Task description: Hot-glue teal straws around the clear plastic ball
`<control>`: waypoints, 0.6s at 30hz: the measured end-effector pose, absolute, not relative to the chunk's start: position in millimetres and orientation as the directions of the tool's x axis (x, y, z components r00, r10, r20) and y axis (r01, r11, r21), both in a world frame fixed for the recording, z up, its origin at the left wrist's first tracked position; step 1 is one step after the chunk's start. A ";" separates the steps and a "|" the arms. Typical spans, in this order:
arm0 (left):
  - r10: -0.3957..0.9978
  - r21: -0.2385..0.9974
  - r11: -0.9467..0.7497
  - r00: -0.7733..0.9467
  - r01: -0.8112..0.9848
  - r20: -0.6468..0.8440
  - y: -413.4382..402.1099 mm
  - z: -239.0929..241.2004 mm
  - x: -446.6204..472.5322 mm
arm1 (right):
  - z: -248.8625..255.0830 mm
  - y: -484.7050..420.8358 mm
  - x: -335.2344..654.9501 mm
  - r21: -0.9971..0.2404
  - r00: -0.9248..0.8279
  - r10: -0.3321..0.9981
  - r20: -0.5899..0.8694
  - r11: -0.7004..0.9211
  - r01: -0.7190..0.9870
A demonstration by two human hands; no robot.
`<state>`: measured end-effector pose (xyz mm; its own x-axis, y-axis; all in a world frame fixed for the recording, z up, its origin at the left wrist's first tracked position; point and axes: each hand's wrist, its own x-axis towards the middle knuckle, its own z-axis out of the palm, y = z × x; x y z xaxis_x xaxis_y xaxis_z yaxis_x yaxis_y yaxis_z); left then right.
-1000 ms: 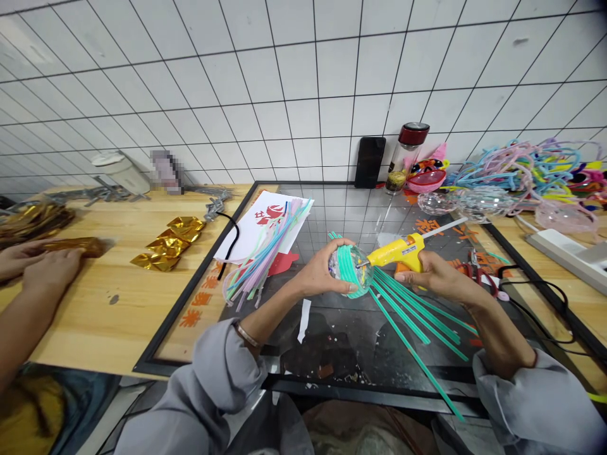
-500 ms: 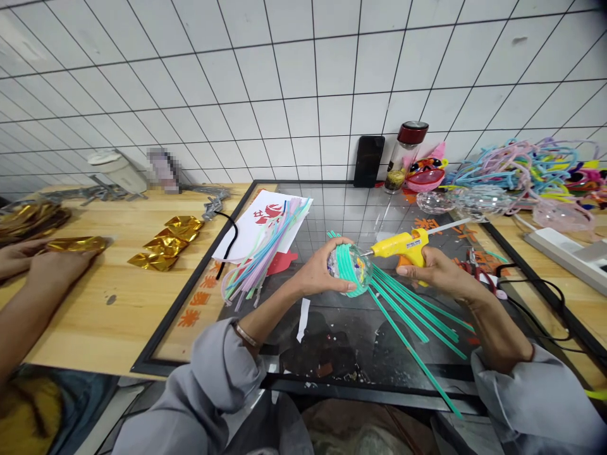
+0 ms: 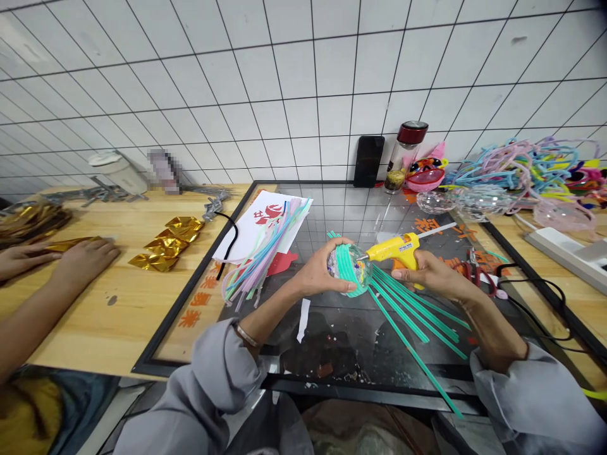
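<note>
My left hand point(image 3: 318, 273) is closed around a clear plastic ball point(image 3: 364, 278) partly wrapped in green strips, holding it above the dark glass mat. In my right hand point(image 3: 429, 275) is a yellow hot glue gun point(image 3: 396, 249), a white glue stick jutting from its back. The gun's metal nozzle points left and meets the upper right side of the ball, by the edge of the green wrapping. Several long green strips point(image 3: 408, 309) fan out on the glass below and right of the ball. Whether glue is coming out is too small to tell.
A bundle of pastel strips point(image 3: 270, 246) lies on white paper point(image 3: 237, 234) at left. Along the wall stand a phone point(image 3: 369, 161) and a bottle point(image 3: 405, 158). Right are red-handled pliers point(image 3: 472, 268), black cords and a power strip point(image 3: 569, 256). A co-worker's hands point(image 3: 80, 265) press gold foil.
My right hand has shifted slightly left and down with the glue gun, its nozzle now further over the ball. My left hand and the ball stay nearly still. The co-worker's hand moved right.
</note>
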<state>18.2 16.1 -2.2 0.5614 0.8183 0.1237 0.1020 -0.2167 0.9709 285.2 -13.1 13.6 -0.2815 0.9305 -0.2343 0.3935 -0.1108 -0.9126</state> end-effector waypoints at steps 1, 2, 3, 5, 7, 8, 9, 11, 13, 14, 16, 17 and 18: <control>0.818 0.971 -0.218 0.562 0.100 0.126 16.1 -2.6 18.0 | 14.3 -13.6 284.8 -0.911 -0.274 0.931 -0.240 -0.119 0.396; 0.817 0.971 -0.217 0.563 0.096 0.127 16.3 -3.0 17.8 | 14.7 -14.1 284.4 -0.908 -0.263 0.932 -0.248 -0.130 0.398; 0.817 0.972 -0.215 0.563 0.091 0.128 16.6 -3.4 17.6 | 14.7 -14.6 284.2 -0.905 -0.250 0.933 -0.257 -0.142 0.401; 0.816 0.973 -0.213 0.563 0.086 0.129 17.2 -3.9 17.3 | 14.0 -15.1 284.1 -0.898 -0.236 0.932 -0.274 -0.160 0.409; 0.817 0.972 -0.216 0.562 0.088 0.131 17.7 -3.6 17.3 | 13.3 -15.5 284.7 -0.894 -0.243 0.928 -0.283 -0.163 0.418; 0.817 0.972 -0.218 0.561 0.090 0.131 17.8 -3.2 17.4 | 13.3 -15.6 285.1 -0.892 -0.252 0.925 -0.285 -0.160 0.422; 0.818 0.971 -0.218 0.561 0.093 0.130 17.7 -2.7 17.5 | 13.6 -15.7 285.5 -0.893 -0.255 0.925 -0.283 -0.157 0.421; 0.818 0.972 -0.214 0.561 0.097 0.124 17.1 -1.7 17.6 | 14.9 -15.8 285.8 -0.896 -0.254 0.926 -0.281 -0.158 0.415; 0.819 0.975 -0.203 0.561 0.091 0.118 16.5 -1.0 17.5 | 16.1 -15.6 285.3 -0.901 -0.255 0.924 -0.284 -0.166 0.401; 0.820 0.977 -0.196 0.561 0.085 0.116 16.2 -0.9 17.5 | 16.4 -15.2 284.6 -0.905 -0.261 0.923 -0.284 -0.169 0.390; 0.823 0.980 -0.184 0.556 0.071 0.114 16.2 -1.3 17.5 | 15.5 -14.3 283.1 -0.914 -0.280 0.919 -0.278 -0.164 0.370; 0.824 0.981 -0.181 0.556 0.065 0.115 16.4 -1.7 17.6 | 14.5 -13.8 282.3 -0.919 -0.283 0.921 -0.269 -0.157 0.362; 0.824 0.982 -0.180 0.555 0.058 0.118 16.8 -2.3 17.6 | 13.3 -13.2 281.6 -0.923 -0.280 0.925 -0.257 -0.149 0.356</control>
<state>17.6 16.8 -2.3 0.5547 0.8236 0.1183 0.0582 -0.1802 0.9819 281.6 -13.2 13.3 -0.2805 0.9247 -0.2573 0.3562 -0.1486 -0.9225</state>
